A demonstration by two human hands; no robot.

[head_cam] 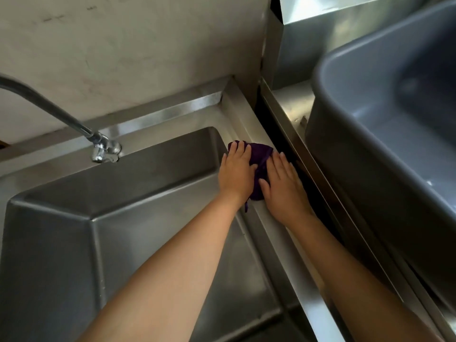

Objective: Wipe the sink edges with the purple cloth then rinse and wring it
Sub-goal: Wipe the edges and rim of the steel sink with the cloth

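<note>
The purple cloth point(260, 154) lies crumpled on the right rim of the stainless steel sink point(249, 124), near its back right corner. My left hand point(237, 172) presses flat on the cloth's left part, fingers pointing away from me. Beside it, my right hand point(282, 186) presses flat on the cloth's right part, at the rim's outer edge. Most of the cloth is hidden under both palms; a thin strand hangs down at its near end. The sink basin point(138, 233) looks dry and holds nothing.
A chrome tap point(103, 149) on a long spout reaches over the basin's back left. A dark gap separates the sink from a steel counter point(291, 104) on the right, where a large grey plastic tub point(385, 134) stands. A pale wall rises behind.
</note>
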